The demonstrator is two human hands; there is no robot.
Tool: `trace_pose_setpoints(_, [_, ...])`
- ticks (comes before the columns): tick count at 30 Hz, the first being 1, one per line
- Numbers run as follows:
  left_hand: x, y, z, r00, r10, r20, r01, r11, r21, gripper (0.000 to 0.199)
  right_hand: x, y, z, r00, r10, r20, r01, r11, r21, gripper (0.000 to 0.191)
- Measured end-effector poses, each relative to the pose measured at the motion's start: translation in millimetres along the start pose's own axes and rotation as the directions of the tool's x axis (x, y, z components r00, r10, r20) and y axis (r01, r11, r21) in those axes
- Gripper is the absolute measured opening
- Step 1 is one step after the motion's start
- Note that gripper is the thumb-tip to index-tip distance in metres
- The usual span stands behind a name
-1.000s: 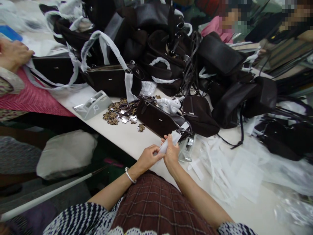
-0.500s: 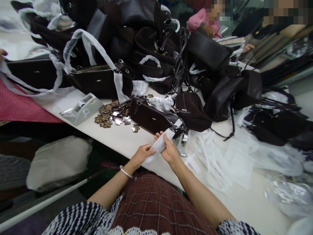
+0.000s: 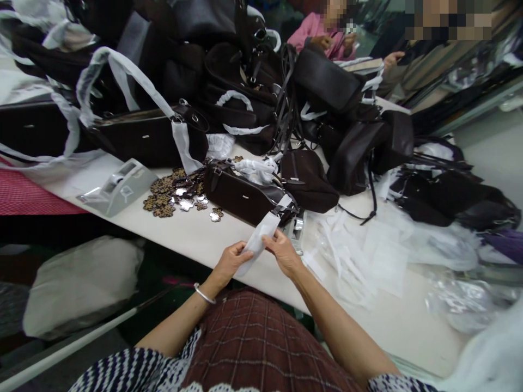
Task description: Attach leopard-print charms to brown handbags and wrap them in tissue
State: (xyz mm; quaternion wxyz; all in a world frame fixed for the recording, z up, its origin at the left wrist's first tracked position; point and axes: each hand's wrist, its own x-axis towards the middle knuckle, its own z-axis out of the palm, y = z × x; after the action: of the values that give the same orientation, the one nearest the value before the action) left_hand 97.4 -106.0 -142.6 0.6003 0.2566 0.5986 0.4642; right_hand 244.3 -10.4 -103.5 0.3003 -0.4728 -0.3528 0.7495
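Pale tabletop (image 3: 183, 228) runs before the person, whose left grip (image 3: 229, 263) and right grip (image 3: 286, 253) both pinch a white strip (image 3: 260, 233) at the near end of a small handbag (image 3: 235, 193). Wrapping looks under way; whether it is fastened cannot be told. Flower-shaped charms (image 3: 162, 190) lie beside it; behind, dark bags (image 3: 134, 142) with white-covered handles pile up, before a co-worker (image 3: 303, 34) in pink.

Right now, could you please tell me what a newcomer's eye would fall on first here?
Most likely the large heap of dark brown handbags across the far side of the off-white table. Next, perhaps, the flower-shaped, spotted tan pieces piled beside the grey tape dispenser. At the near edge, the left hand and right hand hold a thin white strip.
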Motion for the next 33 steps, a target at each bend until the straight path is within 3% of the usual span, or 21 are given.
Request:
trace_pose_setpoints(1, [-0.7,-0.4,0.6,1.000,-0.022,0.000,0.022,0.999,-0.042,0.041,-3.4,-6.5,-14.7,1.000,-0.020,-0.013,0.020,0.999,-0.032,0.046])
trace_pose_setpoints(3, [-1.6,-1.5,2.4,0.999,-0.054,0.006,0.054,0.992,-0.116,0.042,-9.2,-16.4,-51.5,0.978,-0.120,-0.171,0.100,0.988,-0.118,0.044])
trace_pose_setpoints(6, [-1.7,-3.4,5.4,0.998,-0.059,0.006,0.059,0.986,-0.157,0.043,-12.3,-16.9,-105.2,0.863,-0.255,-0.437,0.144,0.952,-0.270,0.040])
trace_pose_setpoints(7, [-1.7,-4.0,6.1,0.999,-0.054,0.002,0.054,0.987,-0.153,0.043,-11.7,-13.3,-117.7,0.851,-0.247,-0.464,0.109,0.947,-0.304,0.040])
trace_pose_setpoints(9, [-1.8,-5.0,6.6,0.999,-0.043,-0.005,0.041,0.990,-0.137,0.044,-8.7,-2.8,-131.2,0.886,-0.153,-0.438,0.004,0.946,-0.323,0.044])
trace_pose_setpoints(12, [-2.6,-6.7,6.4,0.999,-0.047,0.002,0.047,0.990,-0.135,0.046,-1.8,11.9,-127.3,0.920,-0.047,-0.388,-0.073,0.954,-0.290,0.047])
trace_pose_setpoints(18, [-3.6,-10.4,8.8,0.997,-0.082,0.007,0.081,0.973,-0.218,0.054,5.0,15.5,-101.8,0.870,-0.144,-0.472,0.037,0.973,-0.229,0.036])
trace_pose_setpoints(21, [-3.5,-11.4,9.5,0.994,-0.105,-0.008,0.098,0.957,-0.273,0.060,-10.8,10.0,-96.4,0.850,-0.219,-0.479,0.103,0.961,-0.256,0.030])
trace_pose_setpoints(24, [-3.3,-12.4,8.4,0.994,-0.111,-0.007,0.104,0.952,-0.289,0.056,-37.7,8.0,-95.1,0.860,-0.257,-0.441,0.133,0.947,-0.291,0.026])
trace_pose_setpoints(28, [-3.0,-14.6,5.9,0.996,-0.093,0.005,0.091,0.956,-0.278,0.052,-59.6,24.1,-95.5,0.904,-0.063,-0.424,0.023,0.995,-0.098,0.027])
trace_pose_setpoints(30, [-3.0,-15.3,4.9,0.996,-0.087,0.015,0.087,0.958,-0.272,0.051,-56.8,38.9,-98.0,0.899,0.044,-0.436,-0.062,0.998,-0.027,0.031])
trace_pose_setpoints(33, [-3.5,-14.5,3.2,0.997,-0.075,0.032,0.080,0.962,-0.259,0.049,-43.9,58.7,-109.2,0.887,0.006,-0.461,-0.097,0.980,-0.174,0.035])
